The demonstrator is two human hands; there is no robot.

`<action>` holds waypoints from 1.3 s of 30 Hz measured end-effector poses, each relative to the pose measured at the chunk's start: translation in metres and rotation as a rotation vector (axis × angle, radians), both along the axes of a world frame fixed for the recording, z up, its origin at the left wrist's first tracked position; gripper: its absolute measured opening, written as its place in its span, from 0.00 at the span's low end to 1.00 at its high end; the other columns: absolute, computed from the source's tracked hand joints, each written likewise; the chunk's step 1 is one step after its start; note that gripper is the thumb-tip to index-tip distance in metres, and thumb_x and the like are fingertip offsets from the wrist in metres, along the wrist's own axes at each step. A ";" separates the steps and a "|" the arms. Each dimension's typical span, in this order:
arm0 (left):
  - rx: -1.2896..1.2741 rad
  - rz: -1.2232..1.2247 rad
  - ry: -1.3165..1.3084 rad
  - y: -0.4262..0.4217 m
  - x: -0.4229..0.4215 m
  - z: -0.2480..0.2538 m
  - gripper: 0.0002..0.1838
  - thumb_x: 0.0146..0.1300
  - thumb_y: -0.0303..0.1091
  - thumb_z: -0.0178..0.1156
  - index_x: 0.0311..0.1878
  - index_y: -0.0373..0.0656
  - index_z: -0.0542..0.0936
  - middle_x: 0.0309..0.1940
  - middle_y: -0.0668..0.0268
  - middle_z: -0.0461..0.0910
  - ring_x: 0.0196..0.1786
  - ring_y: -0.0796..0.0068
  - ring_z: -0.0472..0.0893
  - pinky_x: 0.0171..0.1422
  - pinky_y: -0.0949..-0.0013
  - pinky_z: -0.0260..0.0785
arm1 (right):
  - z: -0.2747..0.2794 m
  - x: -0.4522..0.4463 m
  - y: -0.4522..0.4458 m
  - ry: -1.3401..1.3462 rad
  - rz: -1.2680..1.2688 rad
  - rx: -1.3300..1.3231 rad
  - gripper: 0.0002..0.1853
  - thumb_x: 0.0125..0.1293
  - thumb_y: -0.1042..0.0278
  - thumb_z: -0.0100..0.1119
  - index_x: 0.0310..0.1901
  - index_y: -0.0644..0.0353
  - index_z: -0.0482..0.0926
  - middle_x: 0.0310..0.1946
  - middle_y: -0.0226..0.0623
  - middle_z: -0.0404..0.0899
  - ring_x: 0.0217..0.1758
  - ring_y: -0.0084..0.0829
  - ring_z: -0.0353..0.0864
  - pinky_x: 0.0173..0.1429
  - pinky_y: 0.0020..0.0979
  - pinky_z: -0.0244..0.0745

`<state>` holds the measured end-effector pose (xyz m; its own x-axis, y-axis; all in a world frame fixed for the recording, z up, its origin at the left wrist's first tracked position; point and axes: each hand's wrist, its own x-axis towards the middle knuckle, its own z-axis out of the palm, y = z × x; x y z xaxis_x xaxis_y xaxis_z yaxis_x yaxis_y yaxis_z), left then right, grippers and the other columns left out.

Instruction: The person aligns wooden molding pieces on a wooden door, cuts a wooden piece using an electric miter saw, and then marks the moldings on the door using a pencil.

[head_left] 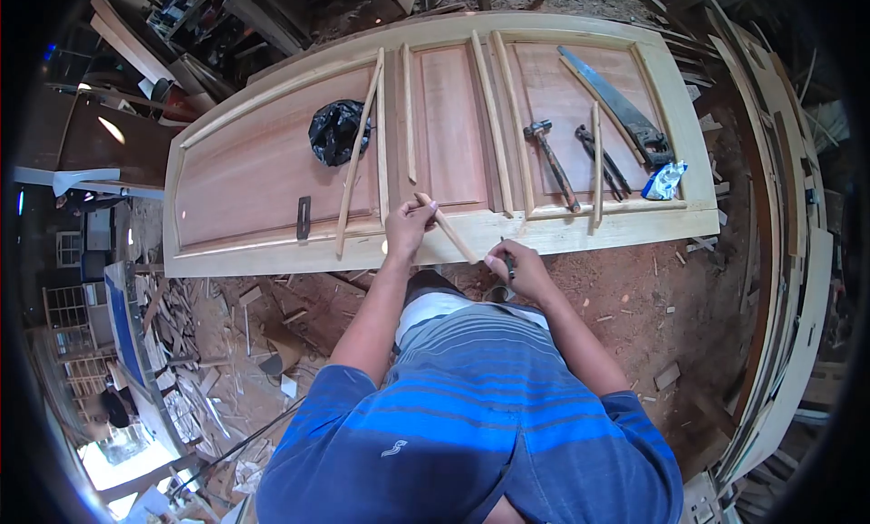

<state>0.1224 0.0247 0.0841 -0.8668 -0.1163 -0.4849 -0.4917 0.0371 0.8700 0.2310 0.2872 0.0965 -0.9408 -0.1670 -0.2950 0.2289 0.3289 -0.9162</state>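
Pinched in the fingers of my left hand [412, 227] is a short wooden moulding strip [451, 234], slanting down toward my right hand. My right hand [524, 269] is closed around a small, dark, slim thing [509, 265] whose kind I cannot make out, close to the strip's lower end. Both hands are at the near edge of a wooden panel door [317, 256] lying flat. Longer moulding strips [358, 162] lie across the door, some along its panel edges.
On the door lie a black plastic bag [333, 133], a dark slotted metal piece [304, 218], a hammer [552, 166], pincers [605, 163], a handsaw [621, 107] and a blue-and-white packet [664, 182]. Long boards [787, 343] stand at right. Wood scraps [195, 343] litter the floor.
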 end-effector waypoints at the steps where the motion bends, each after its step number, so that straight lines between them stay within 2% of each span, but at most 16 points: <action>1: -0.109 -0.031 0.002 -0.013 -0.008 -0.014 0.18 0.72 0.39 0.76 0.53 0.33 0.87 0.38 0.64 0.91 0.39 0.77 0.90 0.47 0.73 0.83 | -0.003 0.000 -0.009 0.035 0.053 0.080 0.18 0.76 0.56 0.73 0.52 0.64 0.87 0.40 0.46 0.92 0.45 0.38 0.94 0.53 0.39 0.86; 2: -0.218 -0.063 0.003 -0.030 -0.016 -0.034 0.19 0.71 0.39 0.76 0.53 0.31 0.88 0.38 0.64 0.91 0.39 0.77 0.90 0.46 0.73 0.82 | -0.006 0.001 -0.018 0.013 0.059 0.075 0.18 0.75 0.56 0.73 0.52 0.64 0.87 0.40 0.47 0.92 0.46 0.41 0.93 0.54 0.40 0.85; 3: -0.264 -0.121 0.055 -0.051 -0.027 -0.069 0.22 0.67 0.42 0.74 0.51 0.29 0.89 0.34 0.61 0.91 0.36 0.73 0.89 0.43 0.65 0.80 | -0.009 0.001 -0.026 -0.008 0.063 0.070 0.18 0.75 0.55 0.73 0.53 0.63 0.87 0.41 0.48 0.92 0.48 0.44 0.93 0.56 0.41 0.85; 6: -0.661 -0.272 0.074 -0.059 -0.042 -0.056 0.21 0.65 0.44 0.74 0.47 0.32 0.89 0.30 0.55 0.88 0.33 0.62 0.87 0.43 0.56 0.78 | -0.018 0.001 -0.043 -0.041 0.056 0.046 0.18 0.75 0.55 0.73 0.53 0.63 0.87 0.42 0.50 0.92 0.49 0.48 0.93 0.57 0.42 0.85; 9: -0.684 -0.328 0.135 -0.055 -0.051 -0.051 0.21 0.64 0.45 0.75 0.47 0.34 0.89 0.28 0.50 0.86 0.33 0.52 0.86 0.43 0.52 0.77 | -0.021 -0.002 -0.056 -0.046 0.006 0.049 0.18 0.75 0.55 0.72 0.53 0.63 0.87 0.42 0.50 0.92 0.48 0.48 0.94 0.56 0.42 0.85; 12: -0.663 -0.341 0.173 -0.052 -0.057 -0.051 0.20 0.63 0.45 0.76 0.46 0.35 0.89 0.29 0.51 0.86 0.33 0.51 0.87 0.43 0.52 0.77 | -0.019 -0.006 -0.066 -0.049 -0.048 0.076 0.17 0.75 0.56 0.72 0.53 0.63 0.87 0.42 0.50 0.92 0.48 0.47 0.94 0.55 0.42 0.86; 21: -0.707 -0.344 0.306 -0.061 -0.066 -0.057 0.24 0.63 0.45 0.77 0.54 0.36 0.90 0.30 0.51 0.86 0.35 0.50 0.87 0.45 0.51 0.78 | -0.023 -0.012 -0.090 -0.086 -0.099 0.092 0.16 0.76 0.58 0.72 0.53 0.62 0.88 0.43 0.49 0.93 0.48 0.46 0.94 0.54 0.41 0.86; 24: -0.726 -0.379 0.234 -0.063 -0.071 -0.054 0.31 0.63 0.48 0.77 0.65 0.41 0.88 0.34 0.53 0.90 0.39 0.56 0.90 0.50 0.58 0.81 | -0.023 -0.014 -0.095 -0.085 -0.091 0.110 0.16 0.75 0.57 0.72 0.53 0.62 0.88 0.43 0.49 0.93 0.47 0.46 0.94 0.54 0.41 0.86; 28: -0.721 -0.426 0.168 -0.060 -0.073 -0.046 0.31 0.63 0.48 0.78 0.65 0.40 0.89 0.36 0.52 0.91 0.40 0.58 0.91 0.50 0.59 0.81 | -0.026 -0.017 -0.098 -0.103 -0.090 0.086 0.17 0.75 0.56 0.72 0.53 0.62 0.87 0.42 0.49 0.92 0.47 0.44 0.94 0.55 0.41 0.86; 31: -0.702 -0.400 0.180 -0.062 -0.074 -0.055 0.32 0.62 0.49 0.78 0.65 0.40 0.88 0.36 0.52 0.91 0.39 0.59 0.92 0.49 0.59 0.81 | -0.021 -0.020 -0.100 -0.087 -0.085 0.084 0.17 0.78 0.55 0.69 0.53 0.63 0.87 0.41 0.48 0.92 0.46 0.44 0.94 0.54 0.41 0.86; 34: -0.681 -0.406 0.194 -0.066 -0.075 -0.059 0.32 0.62 0.49 0.79 0.66 0.41 0.88 0.36 0.52 0.92 0.39 0.60 0.92 0.49 0.60 0.81 | -0.008 -0.028 -0.101 -0.192 -0.069 0.083 0.18 0.81 0.54 0.65 0.54 0.64 0.87 0.42 0.49 0.92 0.47 0.45 0.93 0.57 0.40 0.85; 37: -0.696 -0.426 0.204 -0.068 -0.077 -0.058 0.32 0.62 0.49 0.79 0.66 0.41 0.88 0.37 0.52 0.92 0.40 0.62 0.92 0.50 0.61 0.82 | -0.029 -0.031 -0.101 -0.145 -0.088 -0.069 0.21 0.84 0.50 0.61 0.55 0.63 0.87 0.43 0.42 0.91 0.45 0.31 0.89 0.56 0.34 0.82; 39: -0.709 -0.447 0.187 -0.069 -0.078 -0.058 0.33 0.63 0.49 0.79 0.67 0.40 0.88 0.39 0.52 0.93 0.41 0.62 0.93 0.51 0.62 0.83 | -0.037 -0.036 -0.103 -0.036 -0.094 -0.063 0.19 0.83 0.53 0.62 0.56 0.62 0.87 0.44 0.42 0.91 0.48 0.31 0.88 0.58 0.34 0.81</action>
<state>0.0441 -0.0443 0.0259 -0.9620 0.0336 -0.2710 -0.1519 0.7588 0.6333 0.1951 0.1842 0.0595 -0.9420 -0.0978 -0.3210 0.2895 0.2467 -0.9248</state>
